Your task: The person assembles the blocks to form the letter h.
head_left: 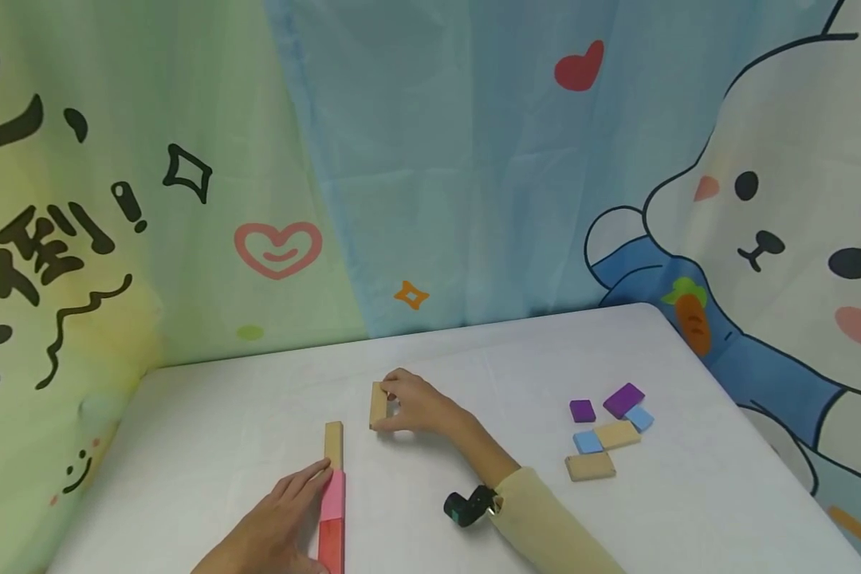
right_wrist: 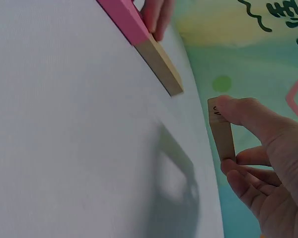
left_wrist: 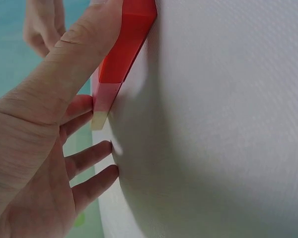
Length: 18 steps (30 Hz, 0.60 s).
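Observation:
My right hand (head_left: 418, 405) pinches a plain wooden block (head_left: 379, 405) between thumb and fingertips. In the right wrist view that block (right_wrist: 222, 136) is held up, with small dark marks on its end, and its shadow falls on the table. My left hand (head_left: 276, 514) lies along the left side of a straight row of blocks, its fingers mostly extended. The row runs from a red block (head_left: 332, 546) through a pink block (head_left: 333, 496) to a plain wooden block (head_left: 333, 445) at the far end. In the left wrist view the thumb rests against the red block (left_wrist: 131, 42).
On the right of the white table (head_left: 502, 383) lie purple blocks (head_left: 623, 400), light blue blocks (head_left: 587, 442) and plain wooden blocks (head_left: 591, 467). A black wrist camera (head_left: 469, 505) sits at my right cuff. Behind the table hangs a printed curtain (head_left: 430, 159).

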### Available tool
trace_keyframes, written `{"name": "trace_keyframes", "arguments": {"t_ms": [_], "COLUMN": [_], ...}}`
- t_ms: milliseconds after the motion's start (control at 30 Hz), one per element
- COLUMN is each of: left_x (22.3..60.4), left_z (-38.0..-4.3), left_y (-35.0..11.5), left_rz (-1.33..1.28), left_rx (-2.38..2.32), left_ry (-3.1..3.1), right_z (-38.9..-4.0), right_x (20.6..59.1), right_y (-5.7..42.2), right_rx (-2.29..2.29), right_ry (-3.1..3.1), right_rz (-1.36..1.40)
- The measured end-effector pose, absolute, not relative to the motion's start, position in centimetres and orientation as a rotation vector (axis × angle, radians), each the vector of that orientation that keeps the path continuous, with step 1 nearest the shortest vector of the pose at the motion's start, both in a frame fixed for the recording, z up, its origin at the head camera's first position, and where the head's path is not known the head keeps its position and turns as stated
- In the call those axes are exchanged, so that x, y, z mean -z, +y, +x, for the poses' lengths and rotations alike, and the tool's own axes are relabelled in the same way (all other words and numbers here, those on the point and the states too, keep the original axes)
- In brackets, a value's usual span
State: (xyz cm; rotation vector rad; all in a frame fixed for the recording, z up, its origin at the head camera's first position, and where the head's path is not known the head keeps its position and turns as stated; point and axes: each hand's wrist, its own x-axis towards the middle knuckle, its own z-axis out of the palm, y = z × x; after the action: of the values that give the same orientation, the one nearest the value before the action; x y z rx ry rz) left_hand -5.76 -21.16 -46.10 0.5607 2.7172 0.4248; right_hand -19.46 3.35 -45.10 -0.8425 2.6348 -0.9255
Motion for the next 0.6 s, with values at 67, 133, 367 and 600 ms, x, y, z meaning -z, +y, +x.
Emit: {"name": "trace_keyframes", "arguments": {"t_ms": [67, 133, 367, 600], "left_x": [46.1, 46.1, 46.3, 46.2], "left_z": [-5.8, -5.8, -5.6, -5.7], "left_y": [-21.2, -21.3, -21.6, -21.4], "left_rz": [0.583, 0.606, 0.679, 0.591], "left_rx": [-0.419, -0.403, -0.372, -0.44], "left_ry": [2.724, 2.74, 2.795, 2.749], "right_z": [-19.5, -19.7, -20.8, -21.5], "right_x": [45.3, 45.5, 46.0, 46.2], "right_y": [2.3, 1.2, -2.5, -4.1], "right_rx": [0.909, 0.902, 0.845, 0.81], "right_ry": [2.64, 2.65, 2.677, 2.665], "right_rz": [-0.833, -0.822, -0.826, -0.867]}}
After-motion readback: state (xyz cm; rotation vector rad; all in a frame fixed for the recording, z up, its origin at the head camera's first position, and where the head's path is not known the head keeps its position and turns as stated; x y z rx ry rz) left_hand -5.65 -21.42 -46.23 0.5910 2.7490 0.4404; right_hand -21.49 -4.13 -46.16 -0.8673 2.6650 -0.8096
